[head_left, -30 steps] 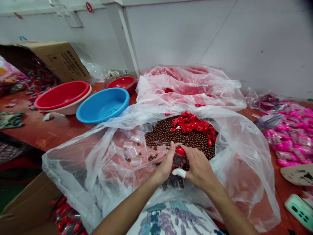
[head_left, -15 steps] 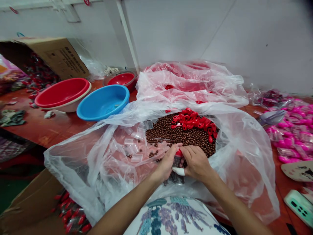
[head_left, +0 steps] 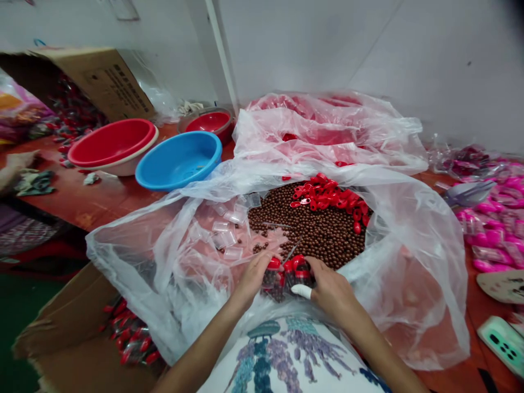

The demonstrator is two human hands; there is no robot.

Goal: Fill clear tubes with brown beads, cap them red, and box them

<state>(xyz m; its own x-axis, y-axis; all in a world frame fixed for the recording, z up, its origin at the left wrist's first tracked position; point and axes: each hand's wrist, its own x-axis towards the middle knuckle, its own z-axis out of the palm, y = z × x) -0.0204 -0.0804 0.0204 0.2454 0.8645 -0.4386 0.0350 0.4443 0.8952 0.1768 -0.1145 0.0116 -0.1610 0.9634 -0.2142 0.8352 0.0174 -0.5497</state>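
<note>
Close to my body, several small clear containers [head_left: 303, 274] with red caps and dark contents are gathered between my two hands. My left hand [head_left: 251, 278] curls round the left side of the group, against one red-capped container [head_left: 270, 275]. From the other side my right hand [head_left: 331, 286], with a white cover on one finger, closes on the right-hand containers. Just beyond lie many brown balls [head_left: 319, 237] on a clear plastic sheet [head_left: 409, 229]. Loose red caps [head_left: 327, 194] are heaped on the balls. Empty clear containers [head_left: 224, 239] lie to their left.
A blue basin [head_left: 180, 161] and red basin [head_left: 112, 143] stand at the back left, near a carton [head_left: 102, 82]. Another person's arm [head_left: 16, 166] shows at the left edge. Pink-capped containers [head_left: 497, 218] and a phone [head_left: 501, 341] are on the right. An open box [head_left: 69, 333] sits below left.
My hands, earlier together around one red-capped container, have moved apart and lower. Several capped containers now show between them. Another person's arm has appeared at the left edge.
</note>
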